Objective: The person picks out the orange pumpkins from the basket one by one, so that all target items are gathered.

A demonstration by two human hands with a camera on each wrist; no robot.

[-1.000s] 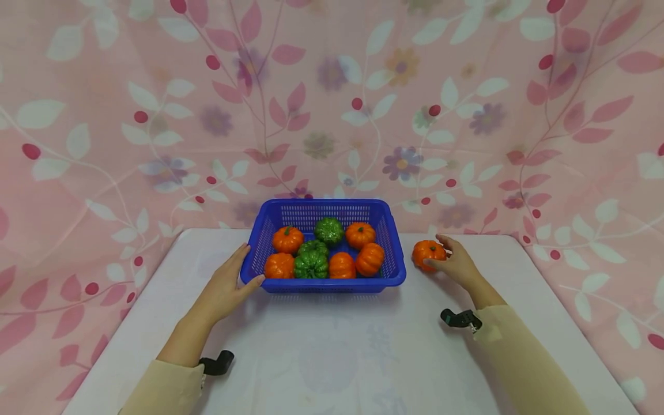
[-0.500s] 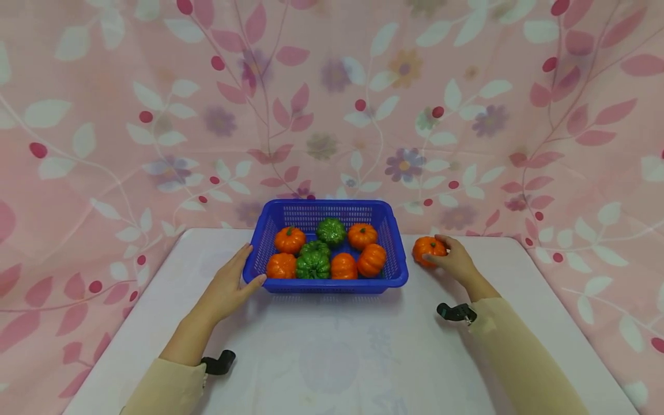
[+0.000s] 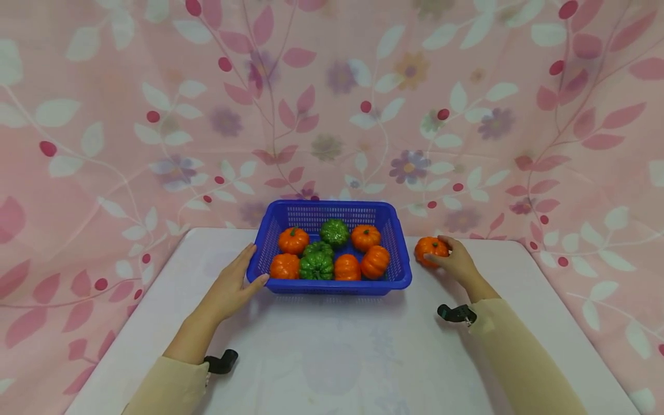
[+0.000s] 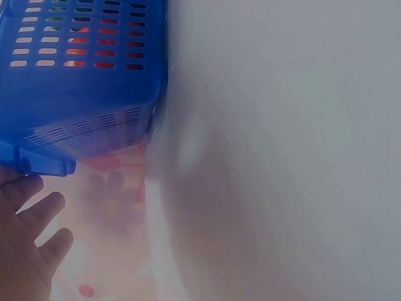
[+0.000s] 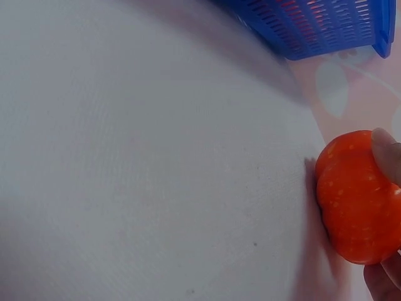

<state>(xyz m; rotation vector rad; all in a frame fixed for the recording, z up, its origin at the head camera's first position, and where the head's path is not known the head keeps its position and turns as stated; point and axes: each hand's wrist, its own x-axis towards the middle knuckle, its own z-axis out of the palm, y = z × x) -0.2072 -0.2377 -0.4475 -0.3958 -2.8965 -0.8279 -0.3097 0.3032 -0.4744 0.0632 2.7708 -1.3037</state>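
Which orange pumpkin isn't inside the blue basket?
The orange pumpkin held by the right hand, just to the right of the blue basket. The other five orange pumpkins all sit inside it.

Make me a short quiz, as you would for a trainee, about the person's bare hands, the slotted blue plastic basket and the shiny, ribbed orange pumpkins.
1. How many shiny, ribbed orange pumpkins lie inside the slotted blue plastic basket?

2. True or false: the person's bare right hand grips a shiny, ribbed orange pumpkin outside the basket.

3. Which part of the basket does the person's bare left hand touch?
A) The right end
B) The left end
C) The middle of the far side

Key:
1. Five
2. True
3. B
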